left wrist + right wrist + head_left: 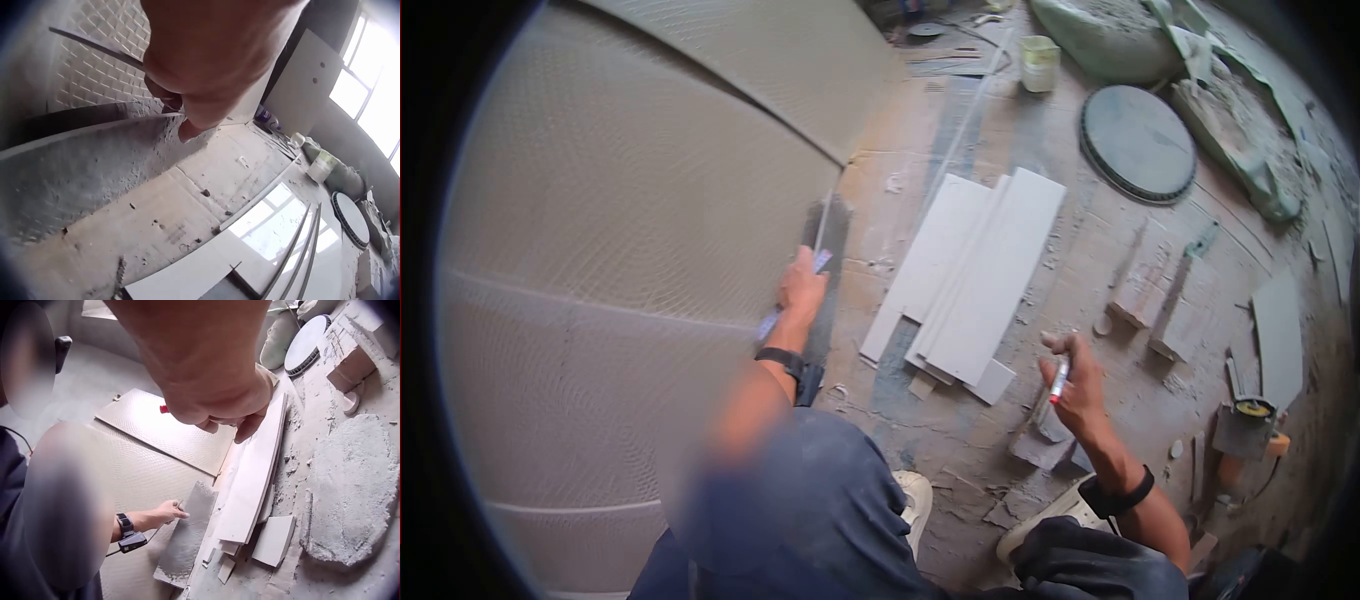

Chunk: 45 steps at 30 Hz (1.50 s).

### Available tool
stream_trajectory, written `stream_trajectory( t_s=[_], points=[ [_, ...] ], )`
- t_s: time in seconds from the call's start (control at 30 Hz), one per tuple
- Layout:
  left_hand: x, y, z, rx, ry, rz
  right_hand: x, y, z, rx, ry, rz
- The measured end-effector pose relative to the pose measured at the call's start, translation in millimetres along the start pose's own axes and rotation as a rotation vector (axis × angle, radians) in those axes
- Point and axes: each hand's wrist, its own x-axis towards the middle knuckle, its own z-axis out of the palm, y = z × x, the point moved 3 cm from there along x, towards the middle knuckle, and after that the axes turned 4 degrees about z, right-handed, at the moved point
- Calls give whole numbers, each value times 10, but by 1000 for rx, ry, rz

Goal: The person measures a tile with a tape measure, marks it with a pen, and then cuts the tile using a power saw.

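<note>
My left hand (pixel 802 288) grips a narrow purple-and-white strip (pixel 823 259), which looks like a ruler, at the edge of a large tile (pixel 630 200) with a ridged back. Under that hand lies a long dark grey slab (pixel 187 537); in the left wrist view the fingertips are right at its edge. In my right hand (pixel 1083 385) is a white marker pen (pixel 1060 380) with a red end, held above the floor. Between the hands, on the floor, lies a stack of white tile strips (pixel 995 270).
Dusty blocks (pixel 1145 270) and a round dark-rimmed disc (pixel 1138 143) lie to the right. A pale tub (pixel 1038 63) and rubble sacks (pixel 1110 40) stand at the back. A tool with a yellow ring (pixel 1255 408) lies far right, near another tile piece (pixel 1280 340).
</note>
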Motion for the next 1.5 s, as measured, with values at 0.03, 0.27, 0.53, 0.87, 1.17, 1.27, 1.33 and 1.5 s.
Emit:
stream_trajectory(
  t_s=[0.03,0.27,0.53,0.87,1.17,1.27,1.33,1.5],
  points=[
    [26,-26,74,-11,-17,-65,-10,52,13,-31,34,-107],
    [361,234,-348,87,21,374,-70,-56,-113,-54,-63,-87],
    [-182,3080,-1742,-434,-179,1062,134,-517,-559,66,128,-285],
    [-1601,5426,-385,-555,-529,916,-222,359,-1436,-171,538,-85],
    [-1897,5827,178,-343,-498,911,-233,912,-1501,-59,588,45],
    [-1950,5906,248,-299,-502,913,-247,975,-1552,-41,578,55],
    [-1985,5912,279,-337,-495,912,-255,995,-1559,-38,572,52],
    [-2061,5942,254,-383,-481,905,-299,1013,-1602,-61,573,54]
  ],
)
